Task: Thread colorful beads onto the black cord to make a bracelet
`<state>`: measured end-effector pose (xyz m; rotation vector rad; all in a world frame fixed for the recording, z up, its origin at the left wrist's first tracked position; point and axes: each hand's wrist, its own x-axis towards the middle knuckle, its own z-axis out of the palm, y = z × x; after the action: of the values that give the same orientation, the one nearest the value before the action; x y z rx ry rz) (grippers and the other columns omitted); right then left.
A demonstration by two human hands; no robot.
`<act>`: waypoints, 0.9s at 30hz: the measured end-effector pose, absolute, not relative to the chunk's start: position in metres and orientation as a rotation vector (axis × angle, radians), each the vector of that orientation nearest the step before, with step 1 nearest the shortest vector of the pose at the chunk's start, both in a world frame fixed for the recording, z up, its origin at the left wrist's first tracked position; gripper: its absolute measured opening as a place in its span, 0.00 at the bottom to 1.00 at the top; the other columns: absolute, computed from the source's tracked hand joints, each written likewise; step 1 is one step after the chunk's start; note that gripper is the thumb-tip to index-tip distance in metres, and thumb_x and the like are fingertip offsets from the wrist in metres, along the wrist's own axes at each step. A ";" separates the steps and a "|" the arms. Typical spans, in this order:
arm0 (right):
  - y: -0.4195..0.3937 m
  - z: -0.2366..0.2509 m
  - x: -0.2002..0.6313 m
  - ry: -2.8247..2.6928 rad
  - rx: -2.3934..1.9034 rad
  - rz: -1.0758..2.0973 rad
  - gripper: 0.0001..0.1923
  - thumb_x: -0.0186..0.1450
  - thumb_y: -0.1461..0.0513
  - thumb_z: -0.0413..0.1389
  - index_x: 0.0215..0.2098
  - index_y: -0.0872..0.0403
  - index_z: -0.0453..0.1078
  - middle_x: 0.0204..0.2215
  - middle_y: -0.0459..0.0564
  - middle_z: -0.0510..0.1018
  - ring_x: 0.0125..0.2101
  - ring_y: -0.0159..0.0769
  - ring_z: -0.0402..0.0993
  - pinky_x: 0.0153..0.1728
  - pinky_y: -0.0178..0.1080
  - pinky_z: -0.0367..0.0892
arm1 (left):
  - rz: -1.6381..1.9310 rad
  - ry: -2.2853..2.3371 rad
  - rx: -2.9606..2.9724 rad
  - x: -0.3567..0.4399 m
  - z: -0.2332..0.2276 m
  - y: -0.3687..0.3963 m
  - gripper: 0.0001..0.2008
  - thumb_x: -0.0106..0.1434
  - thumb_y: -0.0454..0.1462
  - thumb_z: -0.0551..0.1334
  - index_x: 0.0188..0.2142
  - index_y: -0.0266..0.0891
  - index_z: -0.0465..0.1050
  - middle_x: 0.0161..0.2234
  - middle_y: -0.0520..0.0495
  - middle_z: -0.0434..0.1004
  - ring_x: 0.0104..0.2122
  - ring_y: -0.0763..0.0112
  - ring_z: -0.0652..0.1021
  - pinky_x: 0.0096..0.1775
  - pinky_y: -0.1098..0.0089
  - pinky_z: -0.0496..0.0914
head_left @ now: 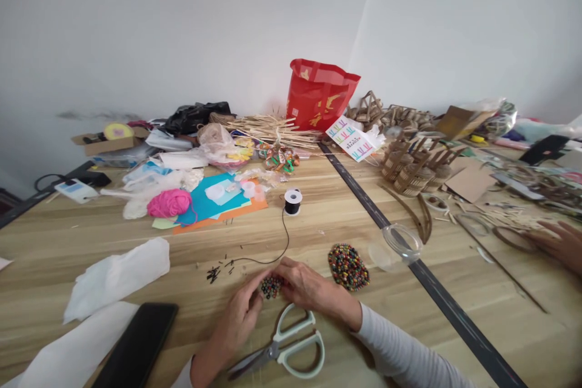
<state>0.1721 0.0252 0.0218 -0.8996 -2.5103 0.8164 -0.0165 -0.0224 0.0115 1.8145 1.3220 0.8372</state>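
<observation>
Centrally, a small bead pile (271, 288) lies on the table (182, 288) between my left hand (237, 314) and right hand (307, 285), their fingers curled about it (whether pinching I cannot tell), with scissors (272, 350) nearer me and a larger bead heap (348, 267) to the right.

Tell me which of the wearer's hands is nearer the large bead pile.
Right. The right hand is just left of the large bead pile; the left hand is farther off, at the left side of the small bead cluster.
</observation>
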 end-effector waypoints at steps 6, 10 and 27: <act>0.024 0.021 0.170 -2.477 -0.901 0.853 0.25 0.54 0.76 0.48 0.47 0.54 0.68 0.42 0.51 0.72 0.44 0.35 0.70 0.45 0.35 0.65 | 0.873 1.359 1.788 -0.019 0.008 -0.022 0.20 0.60 0.36 0.55 0.52 0.41 0.71 0.52 0.43 0.73 0.53 0.60 0.72 0.56 0.59 0.65; 0.025 0.017 0.169 -2.485 -0.893 0.849 0.24 0.54 0.75 0.48 0.46 0.54 0.68 0.41 0.51 0.73 0.44 0.36 0.70 0.45 0.35 0.65 | 0.876 1.374 1.789 -0.021 0.004 -0.022 0.20 0.60 0.37 0.54 0.52 0.41 0.71 0.52 0.42 0.74 0.53 0.59 0.72 0.55 0.59 0.66; 0.022 0.015 0.165 -2.498 -0.898 0.858 0.14 0.57 0.72 0.52 0.41 0.55 0.69 0.39 0.51 0.72 0.40 0.35 0.70 0.41 0.34 0.66 | 0.908 1.431 1.751 -0.024 0.000 -0.023 0.19 0.61 0.41 0.54 0.50 0.38 0.72 0.48 0.37 0.76 0.48 0.56 0.76 0.51 0.58 0.70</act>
<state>0.1649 0.0216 0.0150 -0.8979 -2.4982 0.8577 -0.0237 -0.0229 0.0001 1.7513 1.4308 0.9078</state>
